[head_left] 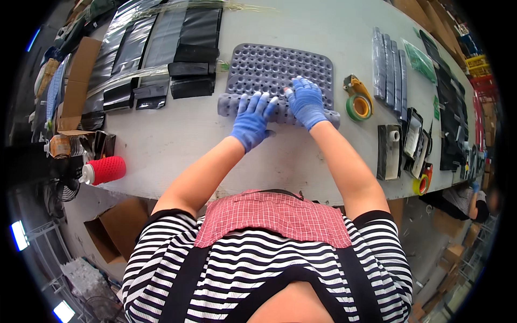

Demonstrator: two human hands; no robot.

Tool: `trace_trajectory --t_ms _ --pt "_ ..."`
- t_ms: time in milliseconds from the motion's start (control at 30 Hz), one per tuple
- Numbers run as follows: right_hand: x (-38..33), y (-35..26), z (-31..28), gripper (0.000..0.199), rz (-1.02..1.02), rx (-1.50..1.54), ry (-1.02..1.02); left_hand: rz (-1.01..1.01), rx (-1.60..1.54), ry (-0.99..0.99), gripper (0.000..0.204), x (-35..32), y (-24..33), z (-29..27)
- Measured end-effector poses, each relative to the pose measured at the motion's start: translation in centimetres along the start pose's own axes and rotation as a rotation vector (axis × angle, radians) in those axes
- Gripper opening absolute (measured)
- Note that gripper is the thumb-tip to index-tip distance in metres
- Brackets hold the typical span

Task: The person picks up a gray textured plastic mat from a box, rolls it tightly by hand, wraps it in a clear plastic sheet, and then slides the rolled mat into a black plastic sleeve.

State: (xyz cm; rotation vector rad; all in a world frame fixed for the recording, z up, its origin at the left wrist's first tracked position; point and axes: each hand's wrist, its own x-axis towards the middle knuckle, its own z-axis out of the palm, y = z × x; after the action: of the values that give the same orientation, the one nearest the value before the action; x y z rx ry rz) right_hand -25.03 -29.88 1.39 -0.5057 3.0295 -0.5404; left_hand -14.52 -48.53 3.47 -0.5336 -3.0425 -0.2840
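A grey bath mat covered in round suction cups lies on the white table, its near edge turned up into a roll. My left hand, in a blue glove with pale fingertips, rests on the left half of this roll. Its fingers are spread over the top, and the thumb sticks out on the near side. On the right half lies my right hand, gloved alike, with fingers stretched forward onto the flat part and the thumb apart. Both palms press on the mat; their undersides are hidden.
Right of the mat sit a tape dispenser and a green tape roll. Beyond are several rolled grey mats and black trays. Black plastic bags lie at left, a red bottle near the front edge.
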Motion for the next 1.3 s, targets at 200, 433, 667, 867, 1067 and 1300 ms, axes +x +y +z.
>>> trace_trajectory --t_ms 200,433,667,867,1067,1300 --pt "-3.3 -0.7 -2.0 0.075 -0.19 -0.289 0.14 -0.083 0.084 -0.279 0.084 8.5 -3.3 -1.4" --pt "-10.7 -1.7 -4.1 0.055 -0.219 -0.226 -0.294 -0.052 -0.086 -0.502 0.068 -0.1 1.0 -2.8" --pt "-12.5 -2.0 -5.8 0.074 -0.159 -0.071 -0.495 -0.022 0.038 -0.028 0.075 -8.2 5.9 -1.8" --pt "-13.7 -1.7 -3.9 0.088 -0.123 -0.124 -0.107 -0.041 -0.018 -0.146 0.056 1.0 1.3 -1.0" --pt "-7.5 0.0 -4.3 0.092 -0.079 -0.228 -0.222 0.122 -0.082 -0.198 0.063 4.3 -1.1 -3.3" --pt "-7.0 -0.6 -4.7 0.074 -0.065 -0.192 -0.4 0.018 -0.059 -0.523 0.081 3.5 -0.7 -4.1"
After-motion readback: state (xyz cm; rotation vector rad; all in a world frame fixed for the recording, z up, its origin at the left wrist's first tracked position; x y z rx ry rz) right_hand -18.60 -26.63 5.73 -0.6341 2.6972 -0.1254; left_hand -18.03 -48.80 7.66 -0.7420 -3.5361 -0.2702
